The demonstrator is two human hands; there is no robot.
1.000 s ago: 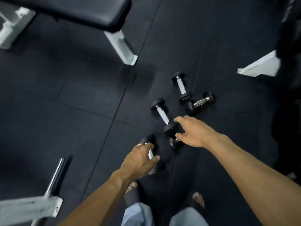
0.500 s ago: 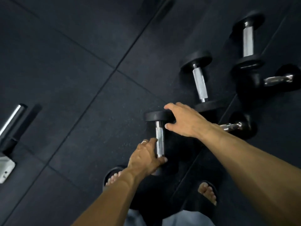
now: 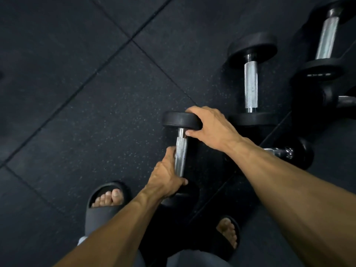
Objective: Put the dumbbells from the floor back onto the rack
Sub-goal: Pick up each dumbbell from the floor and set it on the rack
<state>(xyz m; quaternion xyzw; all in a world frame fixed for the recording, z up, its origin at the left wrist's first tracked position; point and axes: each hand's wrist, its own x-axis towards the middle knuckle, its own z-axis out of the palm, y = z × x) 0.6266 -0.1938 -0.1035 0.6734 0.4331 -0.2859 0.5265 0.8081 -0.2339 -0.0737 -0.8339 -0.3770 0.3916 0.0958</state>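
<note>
A black dumbbell with a steel handle [image 3: 181, 151] lies on the dark rubber floor just in front of my feet. My left hand [image 3: 165, 176] is wrapped around the lower part of its handle. My right hand [image 3: 210, 128] grips the far weight head [image 3: 179, 120], thumb under it. Its near head is mostly hidden below my left hand. A second dumbbell [image 3: 251, 83] lies to the right. A third [image 3: 327, 35] lies at the top right, and two smaller ones [image 3: 296, 153] [image 3: 344, 101] sit by my right forearm. No rack is in view.
My feet in dark slide sandals [image 3: 104, 205] [image 3: 228, 234] stand close below the held dumbbell. The floor [image 3: 86, 112] is black rubber tiles with seams running diagonally.
The view has dropped closer to the floor. My left hand has closed around the handle and my right hand has settled over the far head of the nearest dumbbell.
</note>
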